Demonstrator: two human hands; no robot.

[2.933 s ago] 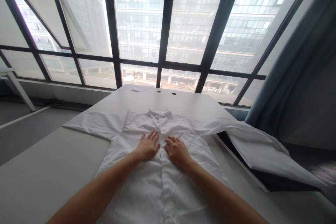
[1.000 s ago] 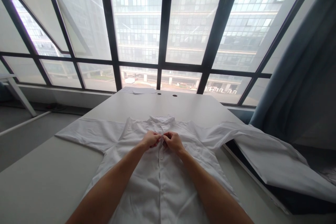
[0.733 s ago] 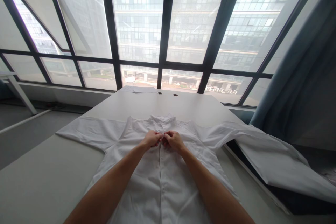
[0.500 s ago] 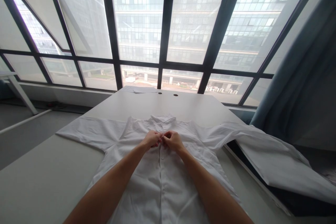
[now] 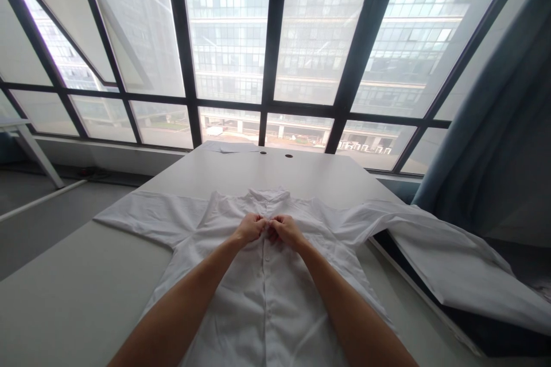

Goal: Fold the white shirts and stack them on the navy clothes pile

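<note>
A white button-up shirt (image 5: 232,309) lies front up, its collar (image 5: 269,195) pointing away from me and its sleeves spread to both sides. My left hand (image 5: 251,227) pinches the front edge a little below the collar. Right beside it, my right hand (image 5: 284,230) is closed on the same front edge, fingertips almost meeting those of the left. Whatever button sits between the fingers is hidden. Below the hands, small buttons run down the placket (image 5: 266,298).
The shirt rests on a white table (image 5: 77,287). On the right, more white cloth (image 5: 456,264) lies over a dark flat item (image 5: 495,327). Papers (image 5: 236,148) lie at the table's far edge, before tall windows. A blue-grey curtain (image 5: 469,120) hangs at the right.
The fingers of both hands have shifted slightly at the same spot on the placket. The shirt lies as before.
</note>
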